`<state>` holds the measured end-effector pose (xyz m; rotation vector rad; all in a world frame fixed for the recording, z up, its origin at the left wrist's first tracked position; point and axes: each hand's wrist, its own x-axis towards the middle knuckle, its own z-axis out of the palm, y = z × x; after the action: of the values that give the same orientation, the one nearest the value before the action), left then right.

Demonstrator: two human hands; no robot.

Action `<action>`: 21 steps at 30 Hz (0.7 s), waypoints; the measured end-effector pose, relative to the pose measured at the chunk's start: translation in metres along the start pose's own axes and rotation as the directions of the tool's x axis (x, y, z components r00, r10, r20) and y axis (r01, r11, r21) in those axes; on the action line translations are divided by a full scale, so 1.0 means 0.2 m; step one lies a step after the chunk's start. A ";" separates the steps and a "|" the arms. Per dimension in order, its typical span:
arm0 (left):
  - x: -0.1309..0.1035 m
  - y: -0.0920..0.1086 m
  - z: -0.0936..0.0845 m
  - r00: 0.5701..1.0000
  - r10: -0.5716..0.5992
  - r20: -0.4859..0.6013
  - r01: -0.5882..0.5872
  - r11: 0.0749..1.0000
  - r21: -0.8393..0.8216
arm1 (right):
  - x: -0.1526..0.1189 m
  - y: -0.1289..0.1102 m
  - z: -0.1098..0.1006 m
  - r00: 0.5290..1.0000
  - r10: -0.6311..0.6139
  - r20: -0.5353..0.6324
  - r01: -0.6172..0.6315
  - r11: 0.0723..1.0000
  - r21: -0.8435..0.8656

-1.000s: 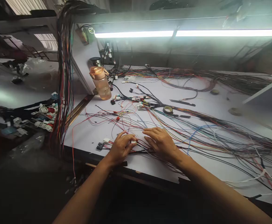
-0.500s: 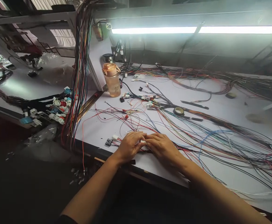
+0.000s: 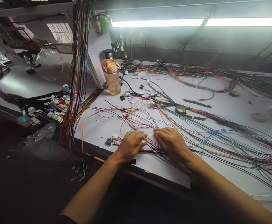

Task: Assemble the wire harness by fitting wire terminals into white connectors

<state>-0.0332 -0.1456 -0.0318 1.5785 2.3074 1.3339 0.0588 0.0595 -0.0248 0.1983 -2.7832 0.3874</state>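
My left hand [image 3: 130, 144] is near the table's front edge, thumb and fingers pinched around a small white connector [image 3: 144, 140] that is mostly hidden by the fingertips. To its right, my right hand [image 3: 172, 142] has its fingers pressed together on a thin dark wire [image 3: 150, 134], which stretches across the gap to the left fingertips. Loose wires run beneath both hands. Just left of my left hand lie a black connector [image 3: 108, 141] and a white connector [image 3: 115, 136] on short leads. A red connector [image 3: 126, 115] rests among thin red wires beyond.
An orange-lidded bottle [image 3: 112, 77] stands at the back left beside a hanging wire bundle [image 3: 80, 68]. A tape roll [image 3: 180, 109] and a flat black tool [image 3: 196, 103] lie farther back. Harness wires [image 3: 233, 140] spread across the right side. The table's dark front edge [image 3: 96, 151] runs close by.
My right hand has moved right, away from my left hand, exposing a stretch of wire between them. My left hand keeps its pinch. The camera view has shifted slightly.
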 end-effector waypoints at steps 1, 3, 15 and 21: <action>0.00 0.00 0.00 1.000 -0.005 0.003 0.005 1.000 0.002 | 0.00 0.00 0.00 1.000 -0.008 -0.004 0.008 1.000 -0.028; 0.00 0.01 0.00 1.000 -0.016 0.009 0.016 1.000 0.004 | 0.01 0.01 0.00 1.000 -0.021 -0.005 0.021 0.998 -0.066; 0.01 0.02 -0.01 0.997 -0.061 0.044 0.061 0.998 -0.007 | 0.02 0.07 -0.02 0.998 0.046 -0.037 -0.049 0.993 -0.106; 0.02 0.02 -0.01 0.996 -0.073 0.047 0.073 0.997 -0.006 | 0.09 0.04 0.03 1.000 -0.009 -0.023 0.007 0.995 -0.104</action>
<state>-0.0334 -0.1442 -0.0271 1.4909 2.3062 1.2749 0.0398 0.0642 -0.0258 0.1790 -2.7697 0.2404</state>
